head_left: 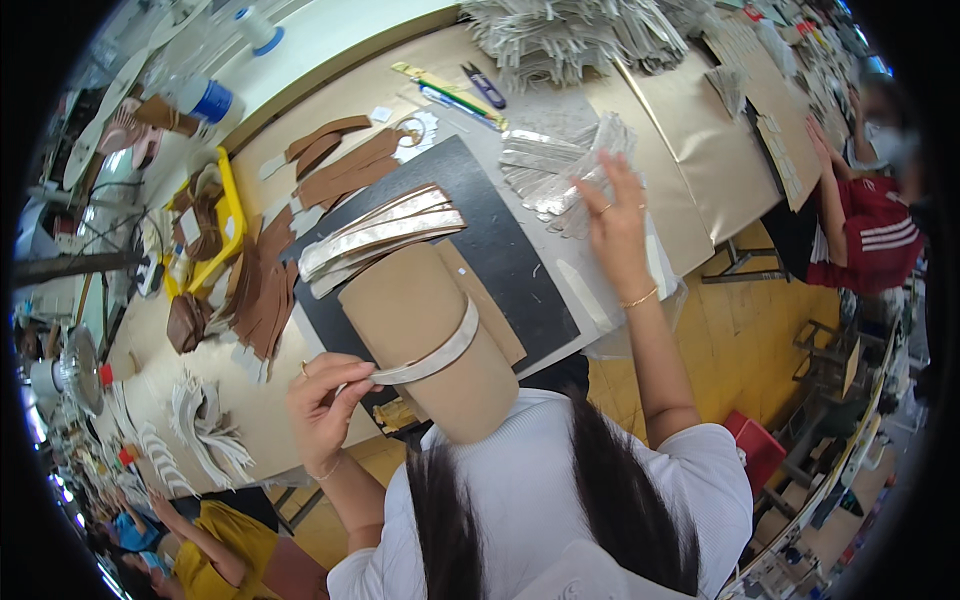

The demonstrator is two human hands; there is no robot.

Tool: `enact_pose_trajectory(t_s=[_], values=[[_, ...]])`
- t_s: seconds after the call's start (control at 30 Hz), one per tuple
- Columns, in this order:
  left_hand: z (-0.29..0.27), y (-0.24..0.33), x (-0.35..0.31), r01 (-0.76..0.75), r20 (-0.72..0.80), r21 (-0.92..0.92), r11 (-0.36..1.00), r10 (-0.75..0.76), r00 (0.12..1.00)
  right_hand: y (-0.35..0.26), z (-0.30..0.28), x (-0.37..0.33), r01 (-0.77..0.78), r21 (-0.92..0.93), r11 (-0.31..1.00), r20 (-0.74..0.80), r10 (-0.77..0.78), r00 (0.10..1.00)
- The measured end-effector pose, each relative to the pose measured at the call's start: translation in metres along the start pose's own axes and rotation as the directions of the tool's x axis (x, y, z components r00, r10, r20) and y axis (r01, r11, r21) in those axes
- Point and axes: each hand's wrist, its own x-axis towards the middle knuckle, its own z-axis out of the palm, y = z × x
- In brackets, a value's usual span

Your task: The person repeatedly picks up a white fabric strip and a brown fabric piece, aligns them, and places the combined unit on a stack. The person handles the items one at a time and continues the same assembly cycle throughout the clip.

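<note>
Between the fingertips of my left hand (325,400) is the end of a pale strip (435,362), its fingers closed in a pinch. The strip curves across a rounded tan board (425,320) leaning against the table edge in front of me. My right hand (615,225) is raised to the right, fingers apart, over or touching a fanned pile of silvery strips (550,165); contact cannot be made out. A stack of strips with whitish faces and brown edges (385,235) lies just beyond the tan board, on a black mat (500,220).
Brown leather-like pieces (350,170) and a yellow basket (232,205) lie left. Thread snips (484,86) and pens (450,97) lie at the back. A large heap of strips (570,40) stands beyond. Co-workers sit at right (865,230) and lower left (220,550).
</note>
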Motion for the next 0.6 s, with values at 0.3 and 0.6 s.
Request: enact_pose_trajectory(t_s=[0.3,0.6], values=[[-0.012,0.046,0.054,-0.499,0.098,0.077,0.863,0.491,0.866,0.023,0.006,0.007,0.033,-0.066,0.997,0.061,-0.029,0.998],[-0.056,-0.08,0.085,0.22,-0.306,0.13,0.967,-0.172,0.936,0.025,-0.003,0.022,-0.091,0.234,0.968,0.075,0.075,0.994]])
